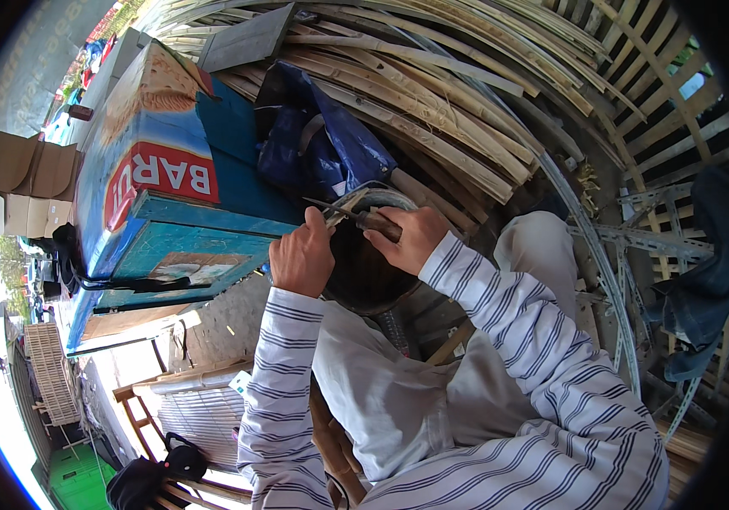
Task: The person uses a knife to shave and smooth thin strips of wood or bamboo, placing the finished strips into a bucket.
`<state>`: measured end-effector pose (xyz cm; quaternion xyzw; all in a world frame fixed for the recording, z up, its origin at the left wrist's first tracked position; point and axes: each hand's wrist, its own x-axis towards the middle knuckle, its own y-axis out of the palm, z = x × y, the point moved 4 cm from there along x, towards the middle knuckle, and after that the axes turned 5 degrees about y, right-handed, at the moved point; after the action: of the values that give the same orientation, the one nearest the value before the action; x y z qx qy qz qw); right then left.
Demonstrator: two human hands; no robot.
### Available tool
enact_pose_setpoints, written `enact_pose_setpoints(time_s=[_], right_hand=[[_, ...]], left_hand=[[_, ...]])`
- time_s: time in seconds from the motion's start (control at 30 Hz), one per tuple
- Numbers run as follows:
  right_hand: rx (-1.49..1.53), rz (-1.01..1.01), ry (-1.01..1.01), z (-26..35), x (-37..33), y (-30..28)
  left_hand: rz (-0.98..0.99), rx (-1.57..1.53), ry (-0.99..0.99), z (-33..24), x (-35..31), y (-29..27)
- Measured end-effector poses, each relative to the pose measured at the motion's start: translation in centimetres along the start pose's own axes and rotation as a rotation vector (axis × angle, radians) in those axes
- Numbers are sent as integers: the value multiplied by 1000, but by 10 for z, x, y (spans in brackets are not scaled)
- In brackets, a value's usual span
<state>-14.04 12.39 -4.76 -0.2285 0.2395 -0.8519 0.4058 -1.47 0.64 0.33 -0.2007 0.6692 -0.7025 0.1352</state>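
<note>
Striped sleeves lead up to 2 hands working over a dark round basket (364, 272) held in the lap, left hand (302, 257) fisted around a pale bamboo strip (343, 208) to steady it, right hand (415, 238) closed on a knife (356, 214) laid against that strip.

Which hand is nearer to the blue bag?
Left. The left hand is just below the blue bag, holding a bamboo strip. The right hand grips the knife, further right.

Single head-worn fisheye view; faces steeply down over the person's lap; close on both hands, left hand (300, 257) and right hand (415, 235); rim bends bamboo strips (432, 102) beyond; no second view.
</note>
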Motion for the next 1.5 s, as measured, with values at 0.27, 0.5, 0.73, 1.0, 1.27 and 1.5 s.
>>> enact_pose_setpoints(time_s=[0.27, 0.5, 0.73, 1.0, 1.27, 1.5], right_hand=[[-160, 176, 281, -28, 0, 19], [98, 126, 378, -32, 10, 18], [322, -136, 101, 10, 0, -2], [190, 27, 223, -16, -15, 45], [182, 51, 258, -15, -14, 50], [24, 103, 278, -40, -7, 63]], left_hand=[[7, -78, -164, 10, 4, -4], [-23, -150, -301, 25, 4, 3], [-61, -319, -523, 30, 15, 5], [-246, -535, -774, 25, 23, 6], [-286, -529, -775, 24, 11, 11], [-335, -546, -728, 28, 6, 18]])
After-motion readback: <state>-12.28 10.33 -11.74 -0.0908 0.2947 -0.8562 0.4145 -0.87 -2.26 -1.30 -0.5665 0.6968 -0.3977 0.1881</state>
